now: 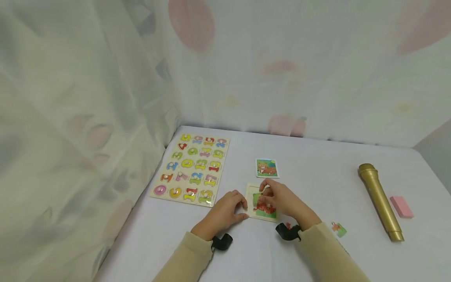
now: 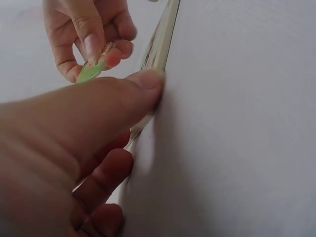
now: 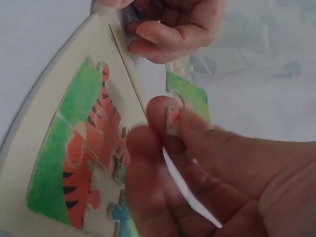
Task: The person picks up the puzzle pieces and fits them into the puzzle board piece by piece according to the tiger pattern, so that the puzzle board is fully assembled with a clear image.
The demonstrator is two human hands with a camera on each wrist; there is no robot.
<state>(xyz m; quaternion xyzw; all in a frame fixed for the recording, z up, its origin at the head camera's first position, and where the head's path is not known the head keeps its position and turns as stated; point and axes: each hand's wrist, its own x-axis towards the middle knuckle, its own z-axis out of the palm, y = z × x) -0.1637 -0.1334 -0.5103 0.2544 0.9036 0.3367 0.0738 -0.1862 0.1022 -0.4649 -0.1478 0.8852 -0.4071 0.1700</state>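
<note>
A small wooden jigsaw board with a pale frame lies in front of me, partly filled with green and orange tiger pieces. My left hand grips its near left corner, the thumb on the near edge and the fingers along the left side. Over the board, my right hand pinches a green jigsaw piece with a bit of red between thumb and fingertips. This piece is held above the board, apart from the pieces in it. Fingers of the right hand hide part of the board in the head view.
Beyond the board lies a tiger picture card. A number puzzle fills the table's left. Right of my arm lies a loose jigsaw piece, then a gold microphone-shaped stick and a pink block. Another red bit shows by my right wrist.
</note>
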